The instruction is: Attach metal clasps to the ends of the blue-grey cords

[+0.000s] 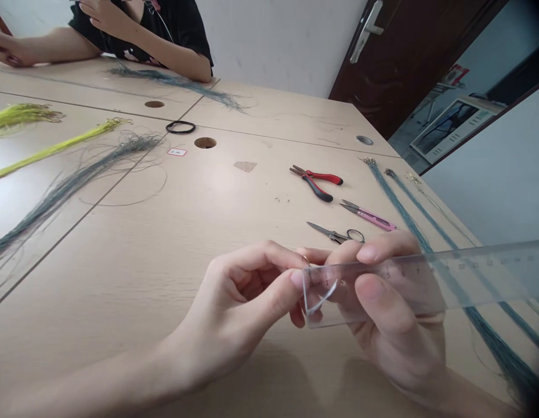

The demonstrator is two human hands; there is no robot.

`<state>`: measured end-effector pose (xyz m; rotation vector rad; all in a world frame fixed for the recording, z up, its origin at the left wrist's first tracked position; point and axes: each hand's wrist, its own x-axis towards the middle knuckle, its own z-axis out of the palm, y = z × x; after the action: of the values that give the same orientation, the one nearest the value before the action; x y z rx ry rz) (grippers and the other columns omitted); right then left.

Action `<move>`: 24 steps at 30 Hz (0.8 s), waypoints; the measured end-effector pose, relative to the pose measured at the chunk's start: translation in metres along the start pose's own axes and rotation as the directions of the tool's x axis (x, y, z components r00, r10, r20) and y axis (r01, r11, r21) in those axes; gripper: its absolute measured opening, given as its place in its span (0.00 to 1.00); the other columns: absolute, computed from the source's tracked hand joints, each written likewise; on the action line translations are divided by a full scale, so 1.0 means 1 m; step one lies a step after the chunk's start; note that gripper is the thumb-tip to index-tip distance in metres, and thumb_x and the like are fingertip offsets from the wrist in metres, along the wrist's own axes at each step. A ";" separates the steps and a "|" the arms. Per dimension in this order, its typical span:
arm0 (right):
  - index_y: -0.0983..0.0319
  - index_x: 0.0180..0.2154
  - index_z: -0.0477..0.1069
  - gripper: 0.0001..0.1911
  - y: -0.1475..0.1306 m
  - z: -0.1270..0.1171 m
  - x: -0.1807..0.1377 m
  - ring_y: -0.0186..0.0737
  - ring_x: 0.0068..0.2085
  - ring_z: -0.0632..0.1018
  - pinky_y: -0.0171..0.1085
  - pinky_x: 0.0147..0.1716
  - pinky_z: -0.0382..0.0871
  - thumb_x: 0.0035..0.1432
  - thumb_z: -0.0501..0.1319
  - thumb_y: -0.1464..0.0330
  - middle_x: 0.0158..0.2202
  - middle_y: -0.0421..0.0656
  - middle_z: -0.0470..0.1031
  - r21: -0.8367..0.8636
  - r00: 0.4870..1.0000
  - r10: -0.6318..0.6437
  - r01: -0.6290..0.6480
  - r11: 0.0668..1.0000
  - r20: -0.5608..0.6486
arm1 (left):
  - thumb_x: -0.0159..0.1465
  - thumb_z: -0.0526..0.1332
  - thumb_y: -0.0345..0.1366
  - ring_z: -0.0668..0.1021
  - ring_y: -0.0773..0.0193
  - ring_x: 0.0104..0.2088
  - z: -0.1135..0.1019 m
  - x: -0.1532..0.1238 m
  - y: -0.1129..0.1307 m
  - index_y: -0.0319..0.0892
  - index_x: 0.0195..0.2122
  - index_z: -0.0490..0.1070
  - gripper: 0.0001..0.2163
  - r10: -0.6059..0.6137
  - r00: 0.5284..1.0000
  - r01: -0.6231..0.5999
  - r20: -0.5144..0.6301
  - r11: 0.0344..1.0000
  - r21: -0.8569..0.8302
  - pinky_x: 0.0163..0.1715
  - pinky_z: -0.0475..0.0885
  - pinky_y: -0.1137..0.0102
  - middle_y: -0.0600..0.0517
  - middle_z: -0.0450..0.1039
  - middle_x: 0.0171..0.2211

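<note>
My right hand point(395, 313) grips a clear plastic ruler point(452, 276) between thumb and fingers near its zero end. The ruler points out to the right, and a white mark or strip shows at its corner. At that same end, my left hand point(256, 296) pinches a small gold-coloured metal ring point(306, 260) between thumb and forefinger, right by the ruler's zero mark. Part of the ring is hidden by the fingertips. Just beyond my hands lie small scissors point(334, 233), pink thread snips point(369, 216) and red-and-black pliers point(317, 181).
Bundles of blue-grey cord point(400, 203) with metal ends lie at right. More grey-blue strands point(78, 180) and yellow cords point(55, 142) lie at left. A black hair tie point(181, 127) sits near a table hole point(205, 143). Another person point(143, 40) sits across the table.
</note>
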<state>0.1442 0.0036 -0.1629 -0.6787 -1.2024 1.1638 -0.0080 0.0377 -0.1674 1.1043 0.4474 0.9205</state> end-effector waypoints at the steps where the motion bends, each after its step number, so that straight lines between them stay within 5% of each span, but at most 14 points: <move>1: 0.54 0.39 0.62 0.07 0.000 0.001 0.000 0.34 0.32 0.78 0.52 0.51 0.68 0.63 0.54 0.73 0.31 0.36 0.73 -0.004 1.000 -0.008 0.008 1.000 0.000 | 0.65 0.57 0.30 0.74 0.75 0.26 0.000 0.000 0.000 0.42 0.32 0.74 0.07 0.008 1.000 -0.008 0.001 1.000 -0.002 0.31 0.73 0.78 0.55 0.74 0.28; 24: 0.55 0.39 0.61 0.07 0.001 0.003 0.002 0.34 0.29 0.77 0.52 0.45 0.71 0.63 0.53 0.74 0.31 0.38 0.74 0.031 0.999 -0.038 0.038 0.999 0.018 | 0.65 0.56 0.28 0.74 0.75 0.27 -0.001 0.002 -0.003 0.41 0.34 0.74 0.07 0.057 0.998 -0.055 0.040 0.998 -0.042 0.31 0.72 0.79 0.56 0.73 0.25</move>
<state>0.1411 0.0054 -0.1618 -0.6211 -1.2057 1.1564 -0.0067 0.0393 -0.1705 1.1012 0.3641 0.9509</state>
